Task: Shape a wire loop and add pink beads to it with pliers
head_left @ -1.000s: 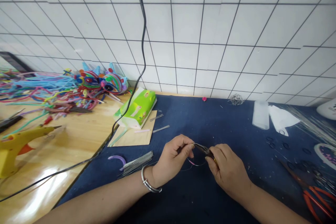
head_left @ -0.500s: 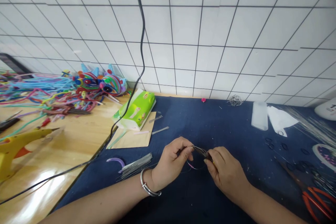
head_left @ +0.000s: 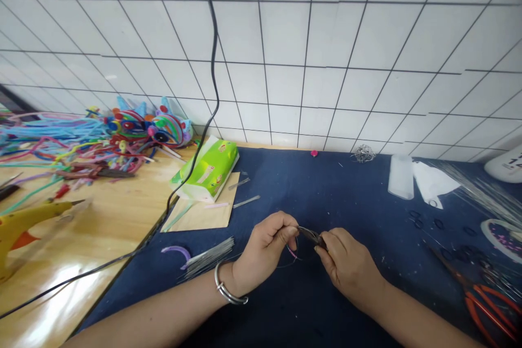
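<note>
My left hand [head_left: 271, 247], with a silver bangle at its wrist, pinches a thin wire [head_left: 297, 259] between thumb and forefinger. Small pink beads [head_left: 292, 253] are threaded on that wire, which loops below the fingertips. In my right hand [head_left: 346, 258] is a pair of dark pliers [head_left: 312, 236], the handles mostly hidden by my fingers. Their jaws point left and reach my left fingertips; whether they bite on the wire I cannot tell. Both hands are just above the dark blue cloth [head_left: 281, 185].
Left of my hands lie a bundle of cut wires [head_left: 210, 258], a purple curved piece [head_left: 177, 253] and a green tissue pack [head_left: 212, 168]. A yellow glue gun [head_left: 32, 220] rests on the wood. Orange-handled scissors [head_left: 483, 304] and a bead dish [head_left: 503, 239] are at right.
The pliers' jaws have turned slightly and lie closer to my left fingertips. The beads on the wire loop show more clearly beside my left hand. The view has shifted a little.
</note>
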Motion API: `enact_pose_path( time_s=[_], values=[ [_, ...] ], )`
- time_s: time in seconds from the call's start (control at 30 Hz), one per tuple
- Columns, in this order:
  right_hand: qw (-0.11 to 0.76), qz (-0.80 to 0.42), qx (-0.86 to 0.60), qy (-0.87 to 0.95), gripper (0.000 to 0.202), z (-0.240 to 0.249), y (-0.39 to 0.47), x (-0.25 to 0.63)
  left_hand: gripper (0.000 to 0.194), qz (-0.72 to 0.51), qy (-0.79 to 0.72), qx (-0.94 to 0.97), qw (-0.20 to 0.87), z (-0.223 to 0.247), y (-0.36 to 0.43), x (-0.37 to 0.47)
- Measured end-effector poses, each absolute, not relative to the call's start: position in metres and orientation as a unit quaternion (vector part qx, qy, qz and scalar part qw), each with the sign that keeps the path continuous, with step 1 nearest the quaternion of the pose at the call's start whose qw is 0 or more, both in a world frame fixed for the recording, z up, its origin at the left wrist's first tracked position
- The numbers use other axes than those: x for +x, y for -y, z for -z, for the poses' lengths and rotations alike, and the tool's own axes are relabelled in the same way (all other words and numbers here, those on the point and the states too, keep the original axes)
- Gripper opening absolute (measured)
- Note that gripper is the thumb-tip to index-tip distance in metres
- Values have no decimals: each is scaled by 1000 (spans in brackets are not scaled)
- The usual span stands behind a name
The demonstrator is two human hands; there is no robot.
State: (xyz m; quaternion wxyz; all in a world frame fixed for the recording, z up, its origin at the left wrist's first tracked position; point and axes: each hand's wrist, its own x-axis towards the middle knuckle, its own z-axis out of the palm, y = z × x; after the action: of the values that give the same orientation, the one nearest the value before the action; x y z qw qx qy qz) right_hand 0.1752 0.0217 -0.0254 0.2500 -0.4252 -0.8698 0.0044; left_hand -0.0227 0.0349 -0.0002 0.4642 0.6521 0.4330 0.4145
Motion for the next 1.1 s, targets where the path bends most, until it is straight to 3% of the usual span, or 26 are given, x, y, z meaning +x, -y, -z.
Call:
enact_pose_path(
  time_s=[0.7,1.1],
  values=[
    [232,-69,-475,846,17,23,-24,175,14,-417,-468,630,460,3,-39,-22],
    [242,-61,-462,851,18,20,-22,174,16,-425,-436,569,552,3,-37,-19]
  ],
)
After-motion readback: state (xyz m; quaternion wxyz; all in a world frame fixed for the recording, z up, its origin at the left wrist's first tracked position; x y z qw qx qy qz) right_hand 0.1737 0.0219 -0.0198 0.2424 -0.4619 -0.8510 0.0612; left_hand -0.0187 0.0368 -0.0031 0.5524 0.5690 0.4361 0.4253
